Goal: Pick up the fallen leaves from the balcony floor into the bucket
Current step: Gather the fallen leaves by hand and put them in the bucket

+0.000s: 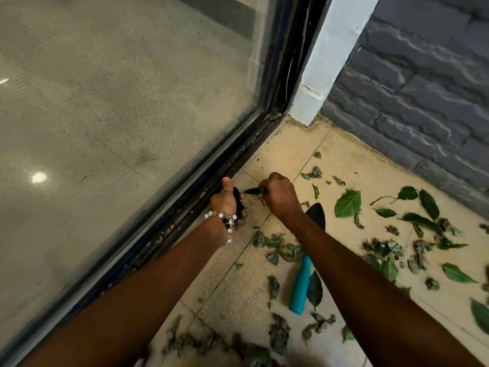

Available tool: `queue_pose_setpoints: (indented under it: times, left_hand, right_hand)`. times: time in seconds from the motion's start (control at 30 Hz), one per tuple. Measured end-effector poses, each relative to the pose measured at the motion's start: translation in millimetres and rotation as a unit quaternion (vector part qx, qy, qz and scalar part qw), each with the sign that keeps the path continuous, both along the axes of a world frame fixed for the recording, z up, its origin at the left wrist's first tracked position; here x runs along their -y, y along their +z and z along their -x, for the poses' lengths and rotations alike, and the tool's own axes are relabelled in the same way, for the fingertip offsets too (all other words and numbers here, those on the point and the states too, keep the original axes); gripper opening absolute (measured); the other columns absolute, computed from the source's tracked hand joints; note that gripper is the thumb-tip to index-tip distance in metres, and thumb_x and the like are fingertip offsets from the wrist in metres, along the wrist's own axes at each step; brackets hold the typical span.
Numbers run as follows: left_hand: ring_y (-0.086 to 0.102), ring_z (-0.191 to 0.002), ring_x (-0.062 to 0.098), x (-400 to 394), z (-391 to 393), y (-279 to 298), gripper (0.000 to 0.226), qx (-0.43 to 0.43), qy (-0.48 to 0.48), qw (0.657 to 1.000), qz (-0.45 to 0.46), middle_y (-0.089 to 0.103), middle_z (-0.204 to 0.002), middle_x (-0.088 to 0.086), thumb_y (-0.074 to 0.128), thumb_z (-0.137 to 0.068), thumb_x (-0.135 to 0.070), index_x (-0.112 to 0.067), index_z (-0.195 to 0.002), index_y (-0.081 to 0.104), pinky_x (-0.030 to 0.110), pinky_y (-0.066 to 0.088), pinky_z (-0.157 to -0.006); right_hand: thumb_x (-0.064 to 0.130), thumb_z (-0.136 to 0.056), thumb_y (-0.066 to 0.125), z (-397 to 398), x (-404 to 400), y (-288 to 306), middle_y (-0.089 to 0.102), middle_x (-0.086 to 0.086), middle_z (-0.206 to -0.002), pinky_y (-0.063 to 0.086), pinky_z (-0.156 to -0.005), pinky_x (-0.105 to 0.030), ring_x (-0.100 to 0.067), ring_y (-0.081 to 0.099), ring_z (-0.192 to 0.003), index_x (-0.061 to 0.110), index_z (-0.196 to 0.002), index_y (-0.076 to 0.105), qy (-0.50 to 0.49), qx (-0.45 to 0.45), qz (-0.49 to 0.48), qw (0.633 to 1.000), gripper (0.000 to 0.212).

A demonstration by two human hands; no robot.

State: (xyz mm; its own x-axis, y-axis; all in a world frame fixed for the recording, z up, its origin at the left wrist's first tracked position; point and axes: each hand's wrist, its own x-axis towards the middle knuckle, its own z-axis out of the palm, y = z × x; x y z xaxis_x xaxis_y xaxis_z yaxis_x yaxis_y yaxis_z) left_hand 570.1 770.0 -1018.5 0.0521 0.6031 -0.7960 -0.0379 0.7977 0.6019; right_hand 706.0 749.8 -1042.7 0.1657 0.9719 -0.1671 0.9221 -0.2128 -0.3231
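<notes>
Forearm-hidden trowel — blade half covered

Soft, even daylight from my feed, no hard shadows on the floor. Two bright glare spots on the glass door, left side. Wide-angle bend pulls the frame edges. Forearms and bottom-edge leaves look soft, slightly blurred; centre is sharp.

My right forearm hides the middle of the trowel; the dark thing my left hand grips is mostly covered.
</notes>
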Motion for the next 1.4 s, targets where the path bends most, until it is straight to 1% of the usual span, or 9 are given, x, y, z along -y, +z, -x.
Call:
queue_pose_setpoints:
  times: [0.17, 0.27, 0.33, 0.5, 0.7, 0.93, 1.17, 1.27, 1.4]
  left_hand:
    - [0.060, -0.058, 0.028, 5.7, 0.5, -7.7, 0.072, -0.011, -0.020, 1.000, -0.009, 0.063, -0.069, 0.016, 0.035, -0.091, -0.070, -0.004, -0.085, 0.064, 0.031, 0.051, -0.051]
    - [0.065, -0.101, 0.042, 9.7, -7.9, -12.9, 0.096, -0.015, -0.024, 1.000, -0.011, 0.067, -0.111, 0.024, 0.036, -0.072, -0.084, -0.001, -0.112, 0.064, 0.057, 0.052, -0.090]
    - [0.063, -0.106, 0.037, 15.6, -14.4, 2.6, 0.080, 0.006, -0.013, 1.000, -0.015, 0.066, -0.114, 0.018, 0.040, -0.083, -0.075, -0.004, -0.112, 0.062, 0.052, 0.049, -0.098]
    - [0.064, -0.090, 0.027, 26.6, -34.2, 27.1, 0.060, 0.059, -0.014, 0.998, -0.011, 0.065, -0.096, 0.008, 0.049, -0.087, -0.067, -0.010, -0.102, 0.060, 0.040, 0.053, -0.087]
    - [0.060, -0.070, 0.027, 29.1, -48.3, 22.7, 0.049, -0.007, -0.031, 0.999, -0.013, 0.061, -0.081, 0.010, 0.045, -0.097, -0.052, -0.006, -0.085, 0.058, 0.036, 0.052, -0.071]
    - [0.063, -0.077, 0.027, 38.2, -75.4, 26.7, 0.046, 0.049, -0.046, 0.997, 0.025, 0.066, -0.096, 0.014, 0.044, -0.100, -0.045, -0.003, -0.108, 0.060, 0.035, 0.050, -0.064]
    - [0.065, -0.086, 0.031, 44.5, -85.1, 24.7, 0.042, -0.012, -0.097, 0.995, -0.017, 0.066, -0.095, 0.015, 0.053, -0.096, -0.044, -0.003, -0.098, 0.059, 0.049, 0.055, -0.085]
    - [0.066, -0.086, 0.032, 41.0, -84.1, 14.4, 0.050, -0.023, -0.121, 0.992, -0.016, 0.069, -0.097, 0.018, 0.054, -0.091, -0.055, -0.005, -0.092, 0.060, 0.050, 0.056, -0.082]
    - [0.067, -0.087, 0.031, 43.9, -86.0, 21.6, 0.050, 0.024, -0.131, 0.991, -0.006, 0.068, -0.096, 0.016, 0.051, -0.094, -0.052, -0.004, -0.099, 0.061, 0.048, 0.057, -0.079]
  right_hand:
    - [0.018, -0.087, 0.070, 3.3, 15.7, 11.1, 0.063, -0.014, -0.089, 0.031, -0.065, -0.023, -0.027, 0.056, -0.087, 0.001, -0.101, 0.072, -0.127, -0.135, -0.047, 0.981, 0.022]
    - [0.020, -0.085, 0.074, 11.8, 22.7, 28.1, 0.064, -0.005, -0.080, 0.033, -0.054, -0.011, -0.014, 0.055, -0.077, 0.005, -0.097, 0.074, -0.191, -0.255, -0.049, 0.947, 0.020]
    - [0.015, -0.084, 0.073, 20.8, 31.4, 37.9, 0.069, -0.007, -0.081, 0.039, -0.060, -0.012, -0.013, 0.058, -0.076, 0.007, -0.096, 0.075, -0.183, -0.257, -0.057, 0.947, 0.014]
    - [-0.004, -0.082, 0.054, 32.5, 53.4, 49.2, 0.072, -0.016, -0.083, 0.042, -0.063, -0.029, -0.024, 0.062, -0.072, 0.005, -0.094, 0.075, -0.111, -0.174, -0.103, 0.973, 0.025]
    - [-0.006, -0.081, 0.051, 4.7, 59.0, 67.7, 0.070, -0.008, -0.099, 0.047, -0.074, -0.032, -0.022, 0.062, -0.090, 0.006, -0.110, 0.069, 0.037, -0.165, 0.091, 0.981, 0.036]
    - [0.003, -0.085, 0.054, -3.0, 73.4, 60.5, 0.066, -0.018, -0.104, 0.041, -0.069, -0.029, -0.034, 0.061, -0.096, 0.012, -0.116, 0.059, -0.118, -0.116, -0.015, 0.986, 0.033]
    - [0.009, -0.079, 0.074, -26.3, 72.2, 59.4, 0.069, -0.008, -0.103, 0.055, -0.075, -0.030, -0.022, 0.065, -0.088, 0.012, -0.107, 0.065, -0.283, -0.289, -0.046, 0.913, 0.030]
    - [0.006, -0.089, 0.062, -31.7, 75.7, 63.1, 0.071, -0.012, -0.104, 0.056, -0.079, -0.033, -0.021, 0.066, -0.085, 0.011, -0.107, 0.071, -0.271, -0.310, -0.020, 0.911, 0.021]
    - [-0.008, -0.081, 0.057, -29.6, 85.1, 61.3, 0.075, -0.010, -0.093, 0.056, -0.077, -0.036, -0.022, 0.069, -0.084, 0.010, -0.100, 0.076, -0.171, -0.164, -0.100, 0.966, 0.032]
